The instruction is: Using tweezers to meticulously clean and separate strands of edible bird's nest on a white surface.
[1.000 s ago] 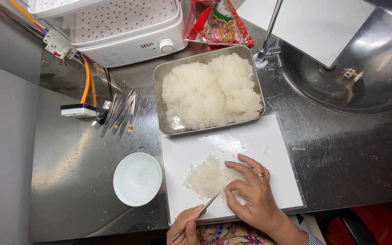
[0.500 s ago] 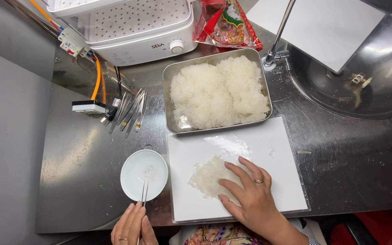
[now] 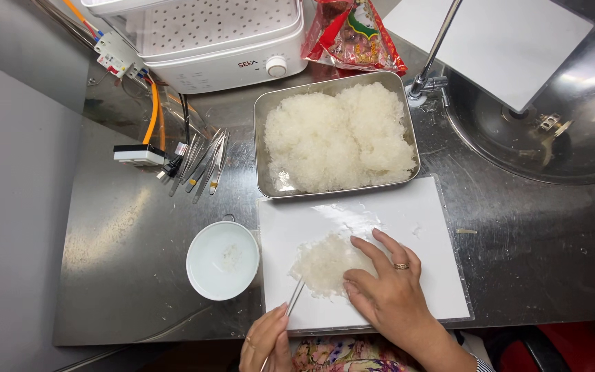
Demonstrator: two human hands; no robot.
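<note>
A small mound of pale white shredded material point(image 3: 321, 263) lies on a white cutting board point(image 3: 408, 220). My right hand point(image 3: 387, 293), with a ring on one finger, rests on the board with its fingertips pressing the mound's right side. At the bottom edge my left hand point(image 3: 266, 339) holds thin metal tweezers point(image 3: 292, 302), whose tips touch the mound's lower left. To the left of the board stands a small white bowl point(image 3: 222, 260) with a few white bits inside. Behind the board a metal tray point(image 3: 264, 151) is heaped with the same white material.
Several spare tweezers point(image 3: 203, 162) lie left of the tray beside a power strip point(image 3: 139, 154) with cables. A white perforated appliance point(image 3: 204, 38) and a red packet point(image 3: 354, 33) stand at the back. A sink point(image 3: 538, 145) with a tap point(image 3: 430, 65) is on the right.
My left hand has moved the tweezers from the white bowl back to the mound on the board. My right hand has stayed on the mound.
</note>
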